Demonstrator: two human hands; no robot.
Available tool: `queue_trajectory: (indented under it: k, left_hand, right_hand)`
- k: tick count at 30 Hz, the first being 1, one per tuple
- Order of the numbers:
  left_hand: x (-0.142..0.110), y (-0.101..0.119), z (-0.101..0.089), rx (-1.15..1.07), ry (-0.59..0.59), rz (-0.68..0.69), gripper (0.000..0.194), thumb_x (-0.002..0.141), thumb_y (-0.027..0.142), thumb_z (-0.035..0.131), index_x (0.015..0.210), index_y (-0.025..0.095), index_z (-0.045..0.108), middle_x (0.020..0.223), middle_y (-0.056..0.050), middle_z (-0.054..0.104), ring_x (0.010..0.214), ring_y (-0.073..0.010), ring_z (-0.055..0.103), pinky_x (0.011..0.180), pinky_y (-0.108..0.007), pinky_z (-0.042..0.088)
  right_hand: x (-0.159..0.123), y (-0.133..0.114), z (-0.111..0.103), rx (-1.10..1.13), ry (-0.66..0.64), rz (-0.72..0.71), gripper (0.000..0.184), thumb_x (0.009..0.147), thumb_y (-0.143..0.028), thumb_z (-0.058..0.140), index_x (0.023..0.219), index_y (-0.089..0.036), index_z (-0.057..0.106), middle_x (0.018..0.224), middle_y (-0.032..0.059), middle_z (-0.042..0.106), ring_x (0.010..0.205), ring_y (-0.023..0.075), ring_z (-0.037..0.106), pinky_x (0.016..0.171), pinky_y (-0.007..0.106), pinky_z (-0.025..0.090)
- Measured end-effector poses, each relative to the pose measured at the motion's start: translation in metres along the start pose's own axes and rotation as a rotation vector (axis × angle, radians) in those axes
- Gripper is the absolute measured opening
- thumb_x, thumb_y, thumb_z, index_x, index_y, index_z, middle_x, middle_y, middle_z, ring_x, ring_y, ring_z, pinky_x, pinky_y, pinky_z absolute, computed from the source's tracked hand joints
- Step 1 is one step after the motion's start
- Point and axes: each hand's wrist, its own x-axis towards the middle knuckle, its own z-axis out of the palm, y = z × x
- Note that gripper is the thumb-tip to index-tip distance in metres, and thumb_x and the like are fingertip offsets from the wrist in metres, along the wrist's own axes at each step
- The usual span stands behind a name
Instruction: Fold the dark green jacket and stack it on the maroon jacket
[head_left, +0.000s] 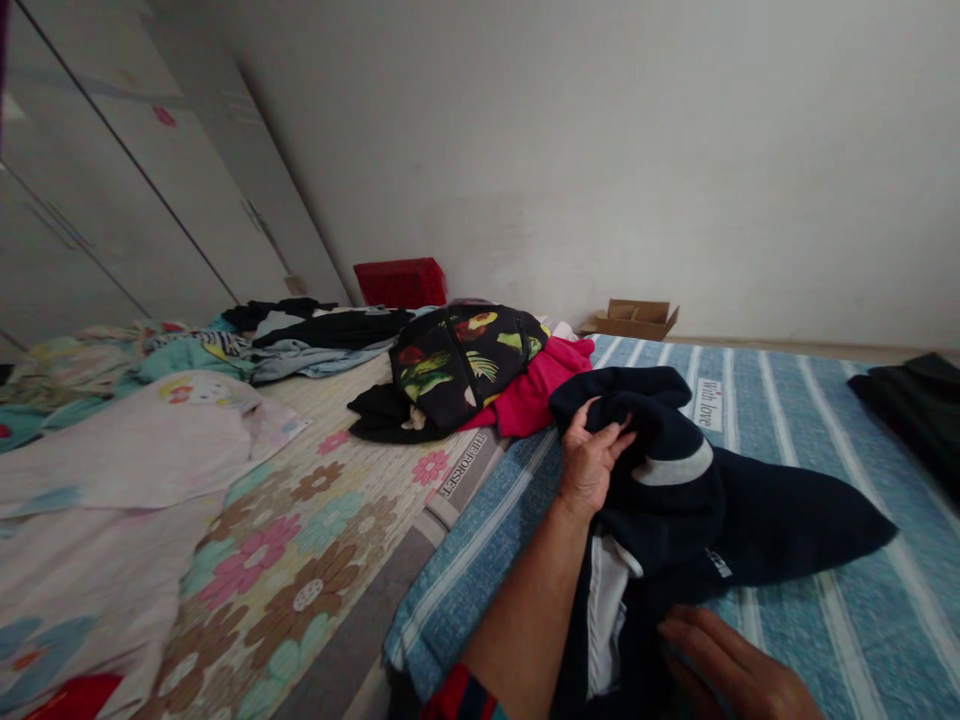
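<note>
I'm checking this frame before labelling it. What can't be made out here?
Head view, the only one:
- Right hand: cut off by the bottom edge; grip unclear.
- Left hand: fingertips buried in the navy garment.
- Garment type: bunched up, white label too small to read.
- Cardboard box: contents hidden by its flaps.
- Dark cloth: cut off by the right edge.
- Red crate: partly behind the clothes pile.
</note>
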Motion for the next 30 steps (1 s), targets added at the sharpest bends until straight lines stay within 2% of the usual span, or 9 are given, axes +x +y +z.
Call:
queue_trajectory:
  k: [5, 9, 15, 19, 22, 26, 30]
  left_hand:
    - [-0.001, -0.002, 0.001, 0.013, 0.006, 0.013, 0.056, 0.063, 0.006, 0.071, 0.114, 0.019, 0.052, 0.1, -0.005, 0.067, 0.097, -0.0198, 0.064, 0.087, -0.035, 0.048]
    - [-0.002, -0.002, 0.003, 0.02, 0.008, 0.033, 0.056, 0.062, 0.007, 0.072, 0.114, 0.019, 0.052, 0.1, -0.005, 0.068, 0.096, -0.0197, 0.064, 0.089, -0.036, 0.046]
    - [0.002, 0.002, 0.005, 0.017, 0.046, 0.126, 0.062, 0.058, 0.008, 0.075, 0.115, 0.018, 0.053, 0.103, -0.006, 0.068, 0.099, -0.0206, 0.063, 0.097, -0.039, 0.041]
    - [0.008, 0.007, 0.002, 0.003, 0.104, 0.216, 0.07, 0.055, 0.006, 0.075, 0.119, 0.019, 0.05, 0.106, -0.007, 0.068, 0.103, -0.0215, 0.062, 0.099, -0.039, 0.04]
    - [0.011, 0.012, -0.002, 0.014, 0.136, 0.273, 0.071, 0.056, 0.006, 0.074, 0.12, 0.021, 0.048, 0.11, -0.006, 0.066, 0.105, -0.0205, 0.061, 0.1, -0.038, 0.04]
    - [0.012, 0.016, -0.004, 0.049, 0.155, 0.307, 0.07, 0.06, 0.005, 0.072, 0.122, 0.023, 0.046, 0.111, -0.005, 0.066, 0.104, -0.0191, 0.061, 0.099, -0.037, 0.041]
    - [0.013, 0.015, -0.006, 0.058, 0.206, 0.307, 0.074, 0.059, 0.005, 0.072, 0.125, 0.024, 0.043, 0.116, -0.005, 0.064, 0.107, -0.0192, 0.06, 0.099, -0.036, 0.042]
  right_hand:
    - [0.003, -0.005, 0.007, -0.028, -0.148, 0.029, 0.037, 0.089, -0.013, 0.035, 0.118, -0.02, 0.056, 0.1, 0.0075, 0.068, 0.078, 0.011, 0.069, 0.066, 0.011, 0.053]
    - [0.006, -0.01, 0.012, -0.055, -0.254, 0.054, 0.046, 0.082, -0.009, 0.04, 0.124, -0.022, 0.054, 0.104, 0.0092, 0.066, 0.078, 0.0133, 0.069, 0.062, 0.014, 0.054]
    - [0.002, -0.011, 0.019, -0.152, -0.219, 0.032, 0.039, 0.081, -0.017, 0.048, 0.117, -0.025, 0.058, 0.112, 0.0108, 0.063, 0.078, 0.0167, 0.068, 0.059, 0.017, 0.054]
    - [0.001, -0.011, 0.023, -0.206, -0.236, 0.04, 0.049, 0.076, -0.011, 0.046, 0.12, -0.027, 0.055, 0.117, 0.0089, 0.061, 0.08, 0.0165, 0.067, 0.059, 0.017, 0.053]
    - [0.007, -0.013, 0.023, -0.271, -0.223, 0.039, 0.055, 0.069, -0.003, 0.041, 0.116, -0.027, 0.057, 0.111, 0.0086, 0.064, 0.073, 0.0152, 0.067, 0.054, 0.017, 0.052]
    - [0.018, -0.013, 0.022, -0.317, -0.166, 0.009, 0.051, 0.067, -0.001, 0.039, 0.107, -0.023, 0.061, 0.099, 0.0102, 0.066, 0.066, 0.015, 0.066, 0.055, 0.019, 0.053]
    - [0.021, -0.014, 0.02, -0.343, -0.148, -0.02, 0.053, 0.065, -0.001, 0.039, 0.109, -0.023, 0.059, 0.097, 0.0105, 0.067, 0.066, 0.0149, 0.066, 0.055, 0.019, 0.053]
